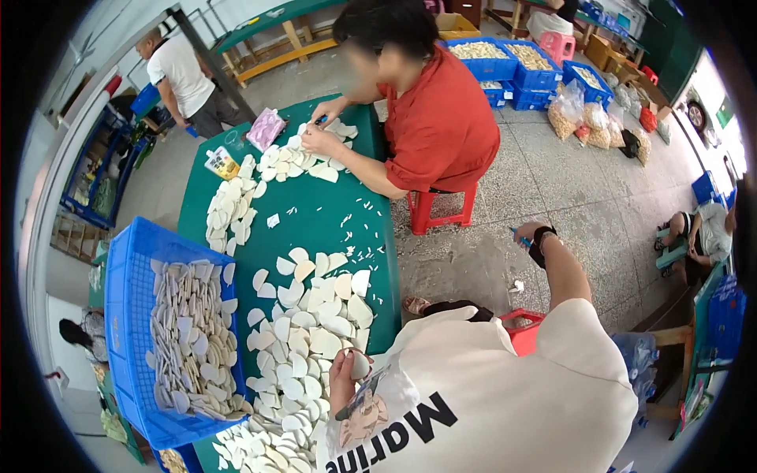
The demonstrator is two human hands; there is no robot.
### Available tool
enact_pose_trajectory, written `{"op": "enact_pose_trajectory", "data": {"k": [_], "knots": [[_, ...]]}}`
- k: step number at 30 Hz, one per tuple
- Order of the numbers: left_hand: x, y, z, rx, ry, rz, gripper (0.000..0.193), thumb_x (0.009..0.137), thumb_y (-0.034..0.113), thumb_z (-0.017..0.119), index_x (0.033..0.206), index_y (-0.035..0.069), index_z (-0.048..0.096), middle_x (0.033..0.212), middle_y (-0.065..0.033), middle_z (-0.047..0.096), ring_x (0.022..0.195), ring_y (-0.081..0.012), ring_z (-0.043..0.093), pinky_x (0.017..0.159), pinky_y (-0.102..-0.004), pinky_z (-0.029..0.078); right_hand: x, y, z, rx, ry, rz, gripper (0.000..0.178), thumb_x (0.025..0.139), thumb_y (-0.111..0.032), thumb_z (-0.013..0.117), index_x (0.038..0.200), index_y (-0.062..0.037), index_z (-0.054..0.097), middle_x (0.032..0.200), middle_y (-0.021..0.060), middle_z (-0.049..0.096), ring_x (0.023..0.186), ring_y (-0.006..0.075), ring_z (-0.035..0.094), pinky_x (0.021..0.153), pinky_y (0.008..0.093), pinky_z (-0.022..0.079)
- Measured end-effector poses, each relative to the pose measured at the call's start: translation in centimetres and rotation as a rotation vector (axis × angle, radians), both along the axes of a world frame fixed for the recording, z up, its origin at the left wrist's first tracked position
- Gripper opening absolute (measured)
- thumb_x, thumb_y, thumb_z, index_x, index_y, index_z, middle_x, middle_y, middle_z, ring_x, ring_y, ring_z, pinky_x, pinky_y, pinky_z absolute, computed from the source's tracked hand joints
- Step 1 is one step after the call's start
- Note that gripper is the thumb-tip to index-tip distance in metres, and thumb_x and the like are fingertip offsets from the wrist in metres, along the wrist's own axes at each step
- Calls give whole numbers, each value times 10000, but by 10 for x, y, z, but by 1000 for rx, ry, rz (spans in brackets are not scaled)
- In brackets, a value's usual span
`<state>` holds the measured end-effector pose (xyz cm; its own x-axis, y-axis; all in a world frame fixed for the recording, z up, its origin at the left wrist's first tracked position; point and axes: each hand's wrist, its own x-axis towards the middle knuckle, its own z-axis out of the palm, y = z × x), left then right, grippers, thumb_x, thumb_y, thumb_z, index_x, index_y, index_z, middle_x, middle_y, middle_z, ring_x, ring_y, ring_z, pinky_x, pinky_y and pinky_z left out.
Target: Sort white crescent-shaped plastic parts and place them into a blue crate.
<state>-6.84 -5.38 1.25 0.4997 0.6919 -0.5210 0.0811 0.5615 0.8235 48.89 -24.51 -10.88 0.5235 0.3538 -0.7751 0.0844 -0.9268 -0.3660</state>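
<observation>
My left hand point(342, 380) is closed around a pale half-round piece point(359, 364), just above the near edge of the pile. Out to the right, over the floor, my right hand point(535, 233) grips a slim blue tool point(516, 233); its exact kind is too small to make out. A black band circles that wrist. Many flat white half-round pieces point(303, 347) lie heaped on the green table point(315, 225) beside my left hand. More greyish ones fill a blue crate point(130, 331) at the table's left side.
Across the table a person in red point(453, 118) works on similar pieces with a small blue tool. A drink pouch point(222, 164) and pink packet point(266, 129) lie near that person's pile. Red stools point(441, 211), filled blue crates point(536, 67) and bags point(597, 126) stand on the floor.
</observation>
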Motion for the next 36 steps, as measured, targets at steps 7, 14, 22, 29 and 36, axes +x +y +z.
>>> {"op": "enact_pose_trajectory", "data": {"k": [7,14,22,29,36], "knots": [[-10,-6,2,-52,-18,-66,214,979,257,457,1018,65,544,838,-53,644,665,-119,590,578,-239,415,-82,48,2,-174,208,207,192,794,-236,656,823,-47,649,733,32,611,633,153,576,570,313,493],[-7,-18,6,-9,-7,28,206,979,255,457,1004,70,544,828,-54,644,654,-113,575,571,-231,400,-117,136,40,-115,251,559,191,768,-241,671,746,-63,607,664,13,559,533,110,500,466,271,403],[-18,-25,10,-23,-2,214,231,981,269,447,989,63,550,797,-54,632,642,-123,584,562,-231,404,-94,266,81,496,-51,657,228,809,-238,630,905,-42,565,738,33,548,713,159,552,632,283,445],[-29,4,24,135,-83,384,206,979,213,450,1131,85,505,810,-73,631,660,-143,612,541,-241,446,-247,296,95,813,145,1015,303,796,-265,594,1004,-45,591,776,90,582,733,183,559,670,303,437],[-31,-3,36,160,-28,457,184,974,185,447,1115,97,527,922,-41,632,765,-126,625,606,-248,483,-368,261,133,973,202,1362,333,763,-157,593,1039,28,580,853,221,613,763,375,600,675,409,469]]}}
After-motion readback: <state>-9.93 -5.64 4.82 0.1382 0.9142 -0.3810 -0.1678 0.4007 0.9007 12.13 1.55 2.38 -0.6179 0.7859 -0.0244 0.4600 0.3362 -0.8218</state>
